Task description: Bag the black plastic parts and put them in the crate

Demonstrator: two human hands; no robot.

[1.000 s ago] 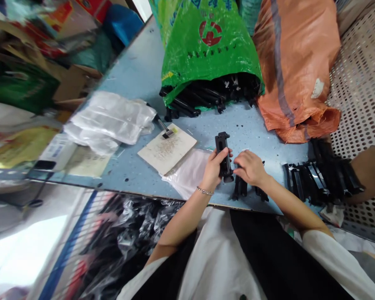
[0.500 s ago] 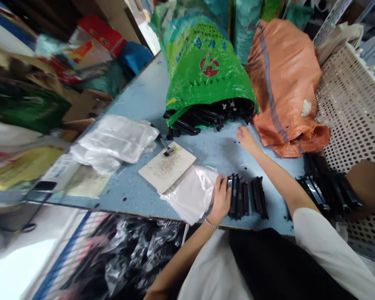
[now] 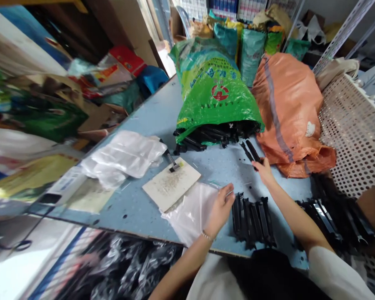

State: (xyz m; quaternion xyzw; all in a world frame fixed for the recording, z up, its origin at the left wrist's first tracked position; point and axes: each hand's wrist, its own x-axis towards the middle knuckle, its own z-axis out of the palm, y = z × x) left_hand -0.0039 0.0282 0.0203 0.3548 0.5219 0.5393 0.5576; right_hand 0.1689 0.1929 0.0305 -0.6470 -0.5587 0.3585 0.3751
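My right hand is closed on the near ends of two slim black plastic bars, which point away from me above the blue table. Nearer to me, a row of several similar black bars lies side by side close to the table's front edge. My left hand is beside the left end of this row, its fingers stretched out; I see nothing held in it. Under and left of that hand lie clear plastic bags. More black bars stick out of the mouth of a green sack.
A stained board with a black-handled tool lies left of the bags, near a stack of clear bags. An orange woven sack and a perforated white basket stand right. Another pile of black bars lies at right.
My right hand, empty near the green sack before, now holds two black bars and has come back towards me. My left hand has lifted off the row's left end. The head view has tilted up.
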